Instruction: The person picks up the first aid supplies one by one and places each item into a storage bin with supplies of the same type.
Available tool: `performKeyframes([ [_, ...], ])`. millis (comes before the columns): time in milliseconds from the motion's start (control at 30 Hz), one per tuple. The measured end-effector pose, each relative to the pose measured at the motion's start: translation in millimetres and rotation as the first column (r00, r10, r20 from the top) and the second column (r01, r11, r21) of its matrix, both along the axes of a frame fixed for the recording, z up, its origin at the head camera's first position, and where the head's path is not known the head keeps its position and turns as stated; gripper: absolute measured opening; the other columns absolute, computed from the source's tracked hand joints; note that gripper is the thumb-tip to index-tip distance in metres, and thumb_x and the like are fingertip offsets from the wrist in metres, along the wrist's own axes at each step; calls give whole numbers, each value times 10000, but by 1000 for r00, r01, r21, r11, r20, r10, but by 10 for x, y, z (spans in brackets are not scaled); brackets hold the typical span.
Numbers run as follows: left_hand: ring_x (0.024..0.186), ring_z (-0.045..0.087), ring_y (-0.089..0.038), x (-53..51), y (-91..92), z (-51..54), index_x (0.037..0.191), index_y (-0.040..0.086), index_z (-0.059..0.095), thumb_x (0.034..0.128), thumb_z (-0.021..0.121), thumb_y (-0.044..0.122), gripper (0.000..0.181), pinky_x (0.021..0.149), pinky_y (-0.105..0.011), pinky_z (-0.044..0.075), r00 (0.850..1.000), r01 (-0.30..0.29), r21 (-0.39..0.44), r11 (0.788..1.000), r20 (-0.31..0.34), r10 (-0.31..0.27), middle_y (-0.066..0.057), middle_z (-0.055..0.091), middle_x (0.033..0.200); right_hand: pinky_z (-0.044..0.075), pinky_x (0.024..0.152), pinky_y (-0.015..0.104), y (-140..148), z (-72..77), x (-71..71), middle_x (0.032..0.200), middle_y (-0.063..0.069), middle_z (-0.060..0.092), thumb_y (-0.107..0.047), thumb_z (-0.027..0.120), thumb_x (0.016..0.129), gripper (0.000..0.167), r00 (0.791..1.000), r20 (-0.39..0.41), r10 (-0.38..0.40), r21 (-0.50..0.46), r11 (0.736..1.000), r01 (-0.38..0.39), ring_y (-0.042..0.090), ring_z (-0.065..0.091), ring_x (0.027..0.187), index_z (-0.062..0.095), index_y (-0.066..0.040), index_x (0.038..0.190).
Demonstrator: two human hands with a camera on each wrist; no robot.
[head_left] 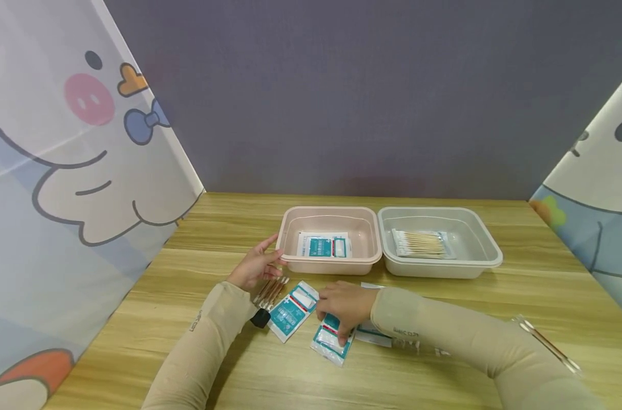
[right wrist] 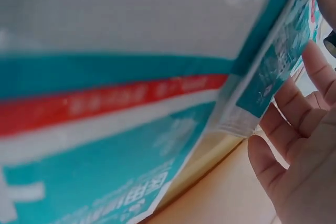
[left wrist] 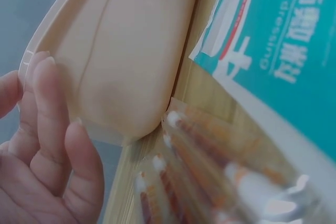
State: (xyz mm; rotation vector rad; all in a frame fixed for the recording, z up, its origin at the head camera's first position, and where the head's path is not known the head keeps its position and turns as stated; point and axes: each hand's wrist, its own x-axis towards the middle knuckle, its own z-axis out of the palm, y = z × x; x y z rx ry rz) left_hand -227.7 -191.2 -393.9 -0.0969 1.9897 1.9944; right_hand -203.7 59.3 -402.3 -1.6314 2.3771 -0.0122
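Note:
My left hand (head_left: 256, 266) rests its fingertips against the left side of the pink plastic bin (head_left: 336, 266); in the left wrist view, loosely bent fingers (left wrist: 50, 114) touch its rim. My right hand (head_left: 347, 304) pinches a teal-and-white gauze dressing packet (head_left: 327, 339) between thumb and fingers at the table. Part of that packet is under the hand. Just left of it lies another gauze dressing packet (head_left: 292, 312). Beside my left wrist is a clear pack of brown-stemmed swabs (head_left: 271, 290). Inside the pink bin are gauze dressing packets (head_left: 321, 246).
A pale grey bin (head_left: 439, 269) stands right of the pink one, holding a pack of wooden-stick cotton swabs (head_left: 423, 244). Under my right forearm another packet (head_left: 373, 335) lies partly hidden. A packaged brown swab (head_left: 548, 344) lies at the table's right. A grey wall panel (head_left: 367, 114) rises behind.

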Motion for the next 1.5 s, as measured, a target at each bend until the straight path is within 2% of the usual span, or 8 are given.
performKeyframes([
  [400,512,592,-72,-6,-26,-20,1547,154,148,1017,476,138,624,547,-229,482,1000,21,24,1000,-14,-20,2,662,756,404,850,253,7,75,28,1073,-102,578,-277,832,742,486,1000,19,-23,-1,1000,23,29,515,962,636,-255,1186],
  [500,513,595,-71,-3,-26,-23,1548,160,141,1017,477,143,629,547,-229,480,1000,25,25,999,-7,-25,13,664,750,445,851,249,18,82,33,1081,-93,619,-220,792,795,398,998,53,-39,-33,999,41,29,552,964,655,-239,1169],
  [600,510,591,-67,7,-38,-28,1549,157,132,1018,474,139,632,542,-223,477,1000,26,28,999,-8,-26,19,665,748,463,895,267,18,91,28,1131,-95,651,-162,728,858,311,987,126,-103,-64,992,111,39,577,1032,680,-225,1159],
  [700,506,587,-60,15,-45,-25,1548,149,131,1019,468,130,628,539,-214,478,1000,25,38,999,-17,-25,24,667,744,462,903,260,22,109,15,1136,-100,666,-128,690,887,275,961,219,-169,-99,976,194,29,581,1030,704,-203,1151],
  [900,494,585,-51,21,-31,-14,1547,144,133,1022,459,128,619,527,-203,478,999,29,56,998,-20,-28,31,668,736,462,682,188,63,129,-17,828,-81,655,-80,710,858,198,896,404,-187,-216,932,292,5,502,712,730,-104,1053],
  [1067,490,587,-50,12,-30,-13,1548,137,124,1022,458,126,623,523,-202,478,999,37,53,998,-17,-36,30,668,731,470,663,196,103,136,-49,780,-90,580,-51,722,839,182,834,518,-190,-301,872,386,21,501,707,719,-78,1018],
  [1233,499,593,-61,-9,-48,8,1546,123,118,1017,469,117,635,526,-203,484,999,50,44,998,-17,-50,14,670,744,476,655,212,149,223,-73,807,-60,579,-27,708,843,199,772,604,-198,-323,825,464,71,518,726,715,-59,1039],
  [1500,500,589,-68,-4,-37,10,1545,120,131,1013,478,112,635,529,-216,488,999,46,23,999,-7,-46,-7,670,759,485,689,218,220,367,-120,846,-29,603,-18,696,855,197,744,633,-214,-353,776,523,95,522,760,698,-23,1051],
])
